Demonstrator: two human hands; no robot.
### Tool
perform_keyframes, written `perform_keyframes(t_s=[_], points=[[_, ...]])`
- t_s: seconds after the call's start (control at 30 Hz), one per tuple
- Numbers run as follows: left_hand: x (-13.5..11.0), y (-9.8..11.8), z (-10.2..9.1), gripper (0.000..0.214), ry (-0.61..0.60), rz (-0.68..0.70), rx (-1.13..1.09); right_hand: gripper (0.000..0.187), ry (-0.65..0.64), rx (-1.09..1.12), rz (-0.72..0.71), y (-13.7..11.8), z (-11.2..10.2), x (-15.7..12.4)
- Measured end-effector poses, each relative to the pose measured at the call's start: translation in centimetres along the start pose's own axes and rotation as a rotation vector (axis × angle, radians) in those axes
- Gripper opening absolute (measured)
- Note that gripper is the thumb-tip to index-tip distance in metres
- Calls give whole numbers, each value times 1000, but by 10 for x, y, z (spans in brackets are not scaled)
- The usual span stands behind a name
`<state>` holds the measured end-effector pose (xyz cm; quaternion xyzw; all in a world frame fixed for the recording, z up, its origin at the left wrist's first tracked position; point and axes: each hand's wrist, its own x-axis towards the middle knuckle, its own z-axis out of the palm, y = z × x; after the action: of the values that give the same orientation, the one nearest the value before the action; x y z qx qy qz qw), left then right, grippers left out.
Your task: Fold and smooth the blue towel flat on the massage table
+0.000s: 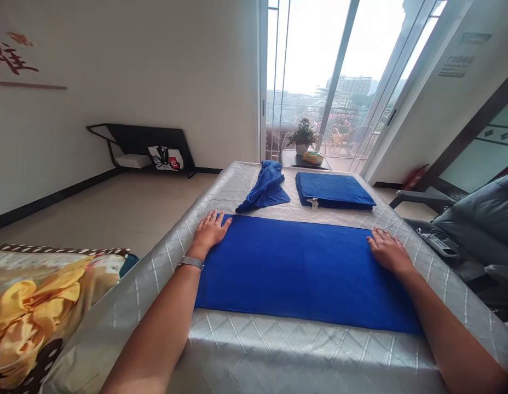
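A blue towel [295, 268] lies spread flat across the silver quilted table cover [319, 345]. My left hand [211, 232] rests on its far left corner, palm down with fingers stretched out. At the far right corner my right hand [389, 249] lies flat, its fingers also extended. Neither hand grips anything. Beyond the spread towel sits a stack of folded blue towels [334, 190] with a white tag at its front edge. To the left of that stack, a crumpled blue towel [268, 189] lies in a loose heap.
Yellow cloth [36, 306] lies bunched on a patterned surface at the lower left. Behind the table stands a small black table with a potted plant [302, 134] and a tissue pack [313, 157]. A dark armchair [479, 219] holding a power strip [440, 244] is on the right.
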<state>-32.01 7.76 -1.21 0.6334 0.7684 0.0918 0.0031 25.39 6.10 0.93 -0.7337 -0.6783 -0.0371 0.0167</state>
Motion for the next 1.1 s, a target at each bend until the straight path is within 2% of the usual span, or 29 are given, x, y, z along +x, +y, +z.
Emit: perform_keyframes(t_s=[0.07, 0.2, 0.27, 0.33, 0.4, 0.47, 0.53, 0.77, 0.83, 0.93, 1.1], points=[[1, 0, 2, 71, 10, 2, -9, 67, 16, 32, -141, -39, -9, -6], [0, 2, 1, 70, 10, -1, -25, 67, -22, 164, -416, -135, -19, -15], [-2, 2, -2, 70, 0, -6, -26, 68, -45, 203, -478, -175, -19, -16], [-3, 3, -4, 69, -8, -8, -22, 69, -88, 213, -500, -199, -16, -15], [-4, 4, -6, 69, -11, -3, -18, 70, -123, 197, -508, -205, -12, -11], [-4, 4, -7, 69, -19, 1, -16, 70, -139, 170, -499, -194, -8, -7], [-3, 5, -7, 69, -24, -2, -13, 70, -143, 146, -461, -169, -5, -2], [-3, 4, -6, 68, -19, -8, -5, 68, -142, 28, -143, -30, 2, 12], [-3, 3, -6, 68, -20, -7, -8, 70, -140, 24, -49, 0, 5, 15], [-1, 3, -5, 67, -15, -12, -7, 72, -126, 44, 50, 24, 9, 17], [-2, 5, -6, 64, 5, -34, 15, 74, -124, 76, 84, 23, 11, 17]])
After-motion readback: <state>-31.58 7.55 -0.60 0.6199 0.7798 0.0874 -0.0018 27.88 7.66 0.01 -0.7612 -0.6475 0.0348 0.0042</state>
